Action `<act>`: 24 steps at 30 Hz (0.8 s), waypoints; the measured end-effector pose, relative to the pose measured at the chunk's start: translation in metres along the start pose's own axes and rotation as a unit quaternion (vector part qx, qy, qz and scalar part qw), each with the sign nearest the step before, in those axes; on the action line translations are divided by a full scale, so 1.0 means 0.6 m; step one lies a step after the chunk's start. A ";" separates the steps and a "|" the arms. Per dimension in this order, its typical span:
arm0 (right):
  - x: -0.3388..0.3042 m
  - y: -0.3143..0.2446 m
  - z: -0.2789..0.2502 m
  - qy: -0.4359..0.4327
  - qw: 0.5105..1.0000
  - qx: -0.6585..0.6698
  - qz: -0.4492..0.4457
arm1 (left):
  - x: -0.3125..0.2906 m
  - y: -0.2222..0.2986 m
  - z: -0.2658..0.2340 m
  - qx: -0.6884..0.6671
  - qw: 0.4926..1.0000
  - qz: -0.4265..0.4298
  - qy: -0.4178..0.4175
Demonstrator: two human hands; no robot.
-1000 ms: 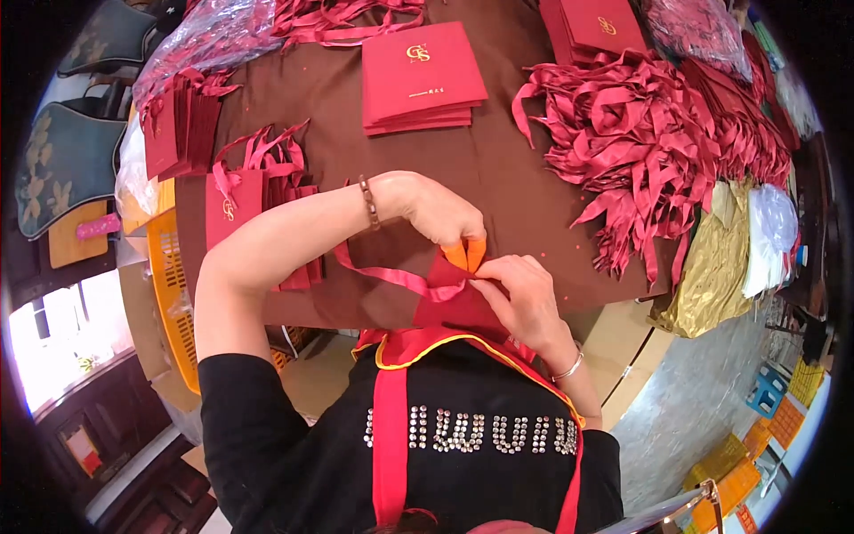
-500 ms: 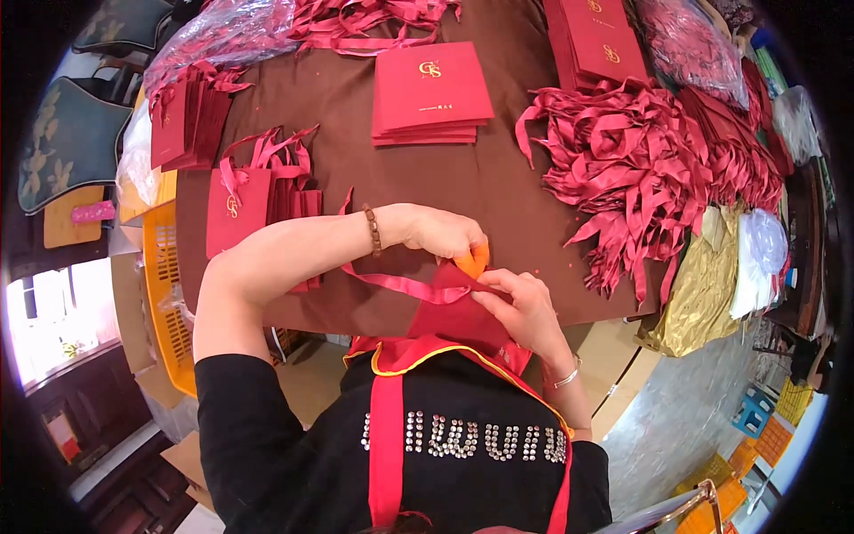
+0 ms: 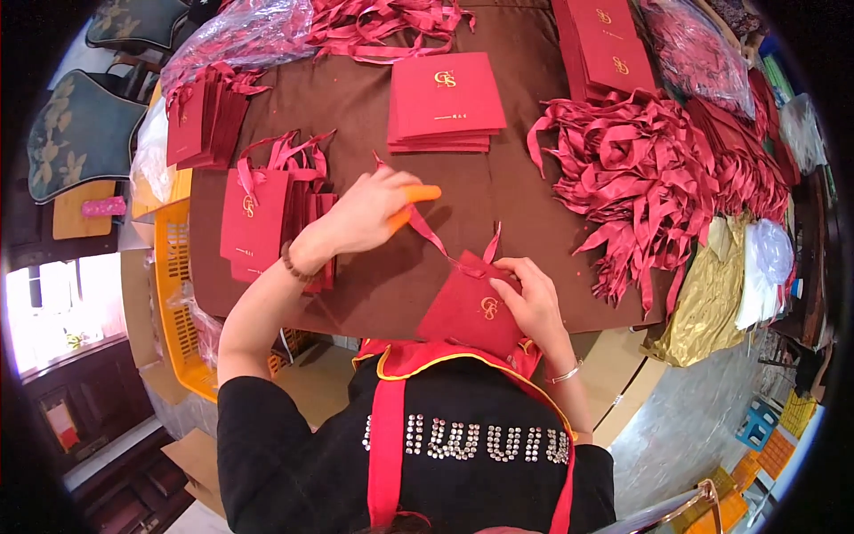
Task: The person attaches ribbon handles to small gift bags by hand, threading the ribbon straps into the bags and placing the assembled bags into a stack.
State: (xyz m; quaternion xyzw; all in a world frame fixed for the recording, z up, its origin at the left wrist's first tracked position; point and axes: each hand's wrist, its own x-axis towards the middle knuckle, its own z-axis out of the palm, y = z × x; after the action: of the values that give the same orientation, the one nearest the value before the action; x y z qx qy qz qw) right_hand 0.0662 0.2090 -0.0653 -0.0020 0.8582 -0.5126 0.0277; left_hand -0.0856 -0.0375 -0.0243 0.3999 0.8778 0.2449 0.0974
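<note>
A flat red paper bag (image 3: 469,304) with a gold emblem leans at the table's near edge, against my apron. My right hand (image 3: 532,298) pinches its upper right edge between thumb and fingers. A red ribbon (image 3: 429,233) runs up from the bag's top edge to my left hand (image 3: 378,212), which is closed on it above and left of the bag. Orange covers sit on fingers of my left hand. Another short ribbon end (image 3: 495,238) sticks up by my right hand. How the ribbon is fixed to the bag is too small to tell.
On the brown-covered table (image 3: 356,107) lie a stack of red bags (image 3: 447,98), ribboned bags (image 3: 253,218) at left and a large heap of red ribbons (image 3: 623,178) at right. A yellow basket (image 3: 178,303) stands left, gold plastic (image 3: 698,307) hangs right.
My left hand has moved from the bag's top up and left, drawing the ribbon along. The bag now lies flatter with its emblem showing; my right hand still holds it.
</note>
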 end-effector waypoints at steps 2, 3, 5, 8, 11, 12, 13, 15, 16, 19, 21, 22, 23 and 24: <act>0.001 -0.013 -0.002 -0.002 1.000 -0.010 -0.005 | -0.041 0.010 0.014 0.087 0.996 0.003 0.003; 0.004 -0.019 -0.002 -0.005 1.000 -0.008 -0.007 | -0.056 -0.001 0.029 0.075 0.997 0.001 -0.010; 0.011 -0.026 -0.004 0.041 0.980 -0.160 -0.108 | -0.069 -0.010 0.029 0.088 0.996 0.007 -0.005; 0.008 -0.031 -0.010 0.059 0.982 -0.160 -0.087 | -0.081 0.011 -0.012 0.094 0.995 0.023 0.016; 0.000 -0.035 -0.015 0.094 0.984 -0.137 -0.061 | -0.096 0.047 -0.057 -0.456 0.850 -0.228 -0.136; -0.002 -0.037 -0.018 0.096 0.984 -0.137 -0.060 | -0.104 0.050 -0.061 -0.455 0.850 -0.227 -0.138; -0.006 -0.039 -0.021 0.093 0.988 -0.120 -0.036 | -0.114 0.055 -0.064 -0.574 0.779 -0.216 -0.128; -0.016 -0.030 -0.024 0.103 0.990 -0.101 -0.009 | -0.133 0.062 -0.055 -0.725 0.669 -0.137 -0.088; -0.022 -0.021 -0.030 0.107 0.989 -0.103 -0.004 | -0.138 0.070 -0.053 -0.760 0.638 -0.106 -0.071; -0.036 0.003 -0.047 0.107 0.974 -0.195 -0.041 | -0.133 0.095 -0.051 -0.815 0.577 -0.027 -0.047; -0.044 0.002 -0.045 0.093 0.980 -0.175 -0.028 | -0.125 0.104 -0.048 -0.835 0.550 0.005 0.030; -0.046 -0.001 -0.040 0.073 0.986 -0.151 -0.024 | -0.119 0.104 -0.046 -0.835 0.549 0.006 0.021; -0.049 -0.005 -0.035 0.079 0.985 -0.151 -0.019 | -0.113 0.103 -0.044 -0.817 0.575 -0.006 0.042; -0.051 -0.010 -0.029 0.070 0.990 -0.120 -0.004 | -0.109 0.102 -0.042 -0.798 0.600 -0.016 0.064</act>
State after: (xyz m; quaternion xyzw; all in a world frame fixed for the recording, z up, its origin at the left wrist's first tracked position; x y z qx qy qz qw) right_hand 0.0960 0.2224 -0.0504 0.0272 0.9131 -0.4052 -0.0351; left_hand -0.0115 -0.0607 0.0268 0.1321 0.3438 0.8709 0.3254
